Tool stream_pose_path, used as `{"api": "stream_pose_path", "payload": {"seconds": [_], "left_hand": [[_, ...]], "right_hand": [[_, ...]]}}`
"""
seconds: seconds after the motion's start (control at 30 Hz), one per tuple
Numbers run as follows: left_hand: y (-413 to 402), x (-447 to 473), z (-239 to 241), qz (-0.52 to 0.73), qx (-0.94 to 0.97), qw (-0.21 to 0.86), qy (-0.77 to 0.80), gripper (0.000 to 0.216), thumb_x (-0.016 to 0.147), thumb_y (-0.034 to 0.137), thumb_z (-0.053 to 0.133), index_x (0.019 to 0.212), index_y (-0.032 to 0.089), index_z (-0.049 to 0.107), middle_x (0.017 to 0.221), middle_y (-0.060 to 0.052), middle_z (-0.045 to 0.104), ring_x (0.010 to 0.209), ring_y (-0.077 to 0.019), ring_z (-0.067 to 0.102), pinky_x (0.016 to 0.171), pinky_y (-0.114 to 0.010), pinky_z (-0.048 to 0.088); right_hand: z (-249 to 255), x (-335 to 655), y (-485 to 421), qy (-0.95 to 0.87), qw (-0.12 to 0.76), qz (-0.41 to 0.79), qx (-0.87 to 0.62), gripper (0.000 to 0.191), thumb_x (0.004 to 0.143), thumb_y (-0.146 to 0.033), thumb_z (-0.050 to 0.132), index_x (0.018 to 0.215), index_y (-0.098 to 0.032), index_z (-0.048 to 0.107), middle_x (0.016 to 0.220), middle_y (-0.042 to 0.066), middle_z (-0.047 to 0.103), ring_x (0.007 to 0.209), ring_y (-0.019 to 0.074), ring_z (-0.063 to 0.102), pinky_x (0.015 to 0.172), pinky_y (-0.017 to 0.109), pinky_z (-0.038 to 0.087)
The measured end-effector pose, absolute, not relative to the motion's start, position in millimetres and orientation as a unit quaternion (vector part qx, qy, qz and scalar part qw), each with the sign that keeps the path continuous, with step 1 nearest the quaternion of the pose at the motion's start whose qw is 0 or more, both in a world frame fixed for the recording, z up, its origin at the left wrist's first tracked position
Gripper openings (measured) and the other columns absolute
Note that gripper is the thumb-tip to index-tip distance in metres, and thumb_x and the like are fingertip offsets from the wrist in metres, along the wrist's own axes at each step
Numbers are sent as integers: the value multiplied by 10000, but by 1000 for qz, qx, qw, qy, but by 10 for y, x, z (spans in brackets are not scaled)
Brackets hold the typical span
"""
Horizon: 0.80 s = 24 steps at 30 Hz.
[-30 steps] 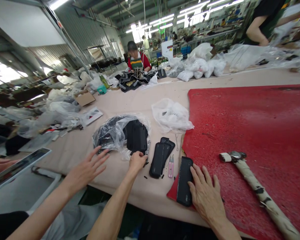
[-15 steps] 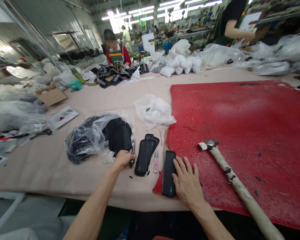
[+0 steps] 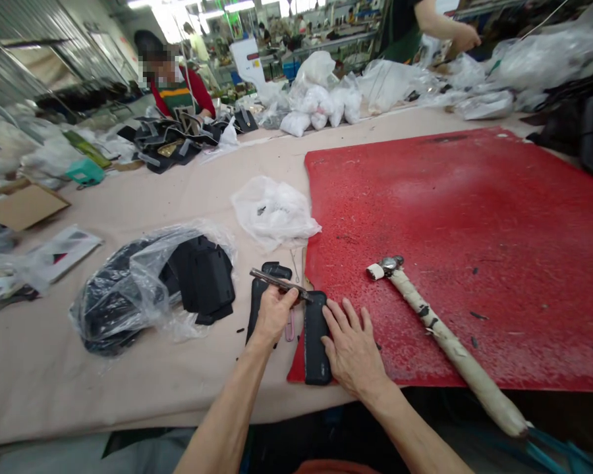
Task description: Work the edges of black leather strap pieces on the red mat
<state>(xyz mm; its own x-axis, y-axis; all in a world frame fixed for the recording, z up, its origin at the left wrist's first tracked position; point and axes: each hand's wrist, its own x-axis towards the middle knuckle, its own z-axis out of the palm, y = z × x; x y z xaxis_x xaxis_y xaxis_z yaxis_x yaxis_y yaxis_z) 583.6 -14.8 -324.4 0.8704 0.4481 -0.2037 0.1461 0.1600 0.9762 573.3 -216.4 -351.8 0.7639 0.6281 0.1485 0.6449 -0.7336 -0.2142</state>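
Two hands meet at the mat's near corner — the left hand [image 3: 273, 311] is closed around a thin metal tool [image 3: 279, 283] whose tip reaches the top of the black piece [image 3: 317, 339], and the right hand [image 3: 350, 345] lies flat with spread fingers, pinning that piece on the red mat [image 3: 474, 217]. The piece overhangs the mat's edge, so a hard push may skid it sideways — or send the tip toward the right fingertips just beside it. A hammer [image 3: 439, 332] lies apart to the right, a bag [image 3: 143, 283] of black parts to the left.

black pieces [image 3: 257, 309] partly hidden under left hand [image 3: 274, 313]; hammer [image 3: 445, 339] handle end cut off
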Motion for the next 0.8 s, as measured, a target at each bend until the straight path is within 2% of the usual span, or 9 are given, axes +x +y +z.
{"api": "stream_pose_path", "payload": {"seconds": [0.13, 0.27, 0.37, 0.6, 0.8], "left_hand": [[-248, 5882, -3291, 87, 710, 671, 197, 234, 831, 349, 650, 953, 149, 638, 886, -50, 704, 814, -193, 692, 816, -352, 571], [-266, 5850, -3325, 119, 782, 587, 172, 164, 861, 268, 579, 972, 162, 637, 918, -58, 707, 851, -192, 682, 854, -339, 542], [-268, 5819, -3377, 137, 801, 559, 165, 186, 875, 259, 555, 1023, 168, 620, 967, -64, 704, 896, -196, 679, 882, -345, 528], [-307, 5790, -3429, 145, 813, 546, 142, 198, 903, 291, 548, 1038, 175, 636, 974, -73, 714, 910, -216, 681, 887, -365, 527], [-361, 5776, -3336, 155, 828, 533, 78, 159, 905, 234, 541, 988, 193, 669, 987, -66, 724, 935, -207, 677, 911, -342, 520]], "right_hand": [[-3515, 5735, -2163, -336, 143, -30, -930, 540, 979, -366, 459, 1495, -207, 426, 1606, 18, 297, 1469, 339, 225, 1184, 616, 144], [-3513, 5770, -2163, -334, 165, -18, -928, 570, 961, -444, 512, 1483, -225, 445, 1593, 4, 328, 1454, 343, 253, 1186, 618, 131], [-3516, 5806, -2165, -341, 172, -17, -924, 561, 953, -400, 523, 1480, -223, 452, 1582, 8, 351, 1450, 351, 257, 1184, 626, 119], [-3552, 5768, -2157, -332, 170, -28, -927, 568, 964, -387, 498, 1495, -199, 425, 1587, 30, 341, 1457, 349, 245, 1175, 631, 145], [-3532, 5758, -2162, -332, 175, -35, -926, 544, 956, -362, 511, 1476, -212, 455, 1567, 41, 384, 1446, 340, 276, 1171, 620, 175]]}}
